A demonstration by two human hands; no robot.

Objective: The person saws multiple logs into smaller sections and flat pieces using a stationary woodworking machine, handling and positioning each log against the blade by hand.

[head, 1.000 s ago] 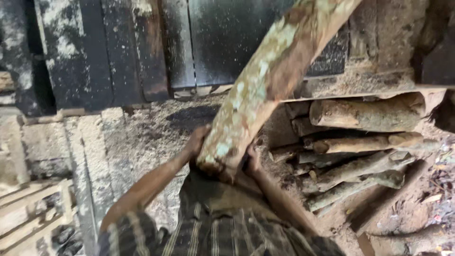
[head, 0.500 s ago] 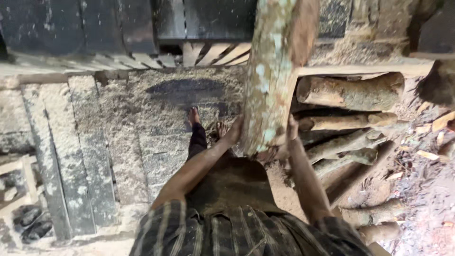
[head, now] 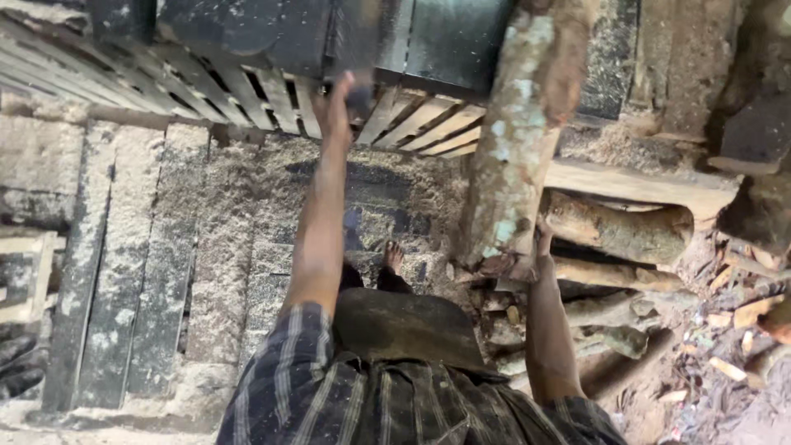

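A thick log with pale green lichen patches stands nearly upright in front of me, its lower end by my right side. My right hand grips the log's lower end from beneath. My left hand is raised high toward a dark metal edge above the slatted wooden boards; whether it grips the edge is unclear. My bare foot rests on a sawdust-covered platform.
Several cut logs lie stacked to the right under a thick plank. Wood chips litter the ground at right. Sawdust-coated boards run along the left. A wooden frame sits at the far left.
My left hand has left the log's base and risen toward the dark edge above. The log has tipped more upright, now held by my right hand alone. The view shifted downward.
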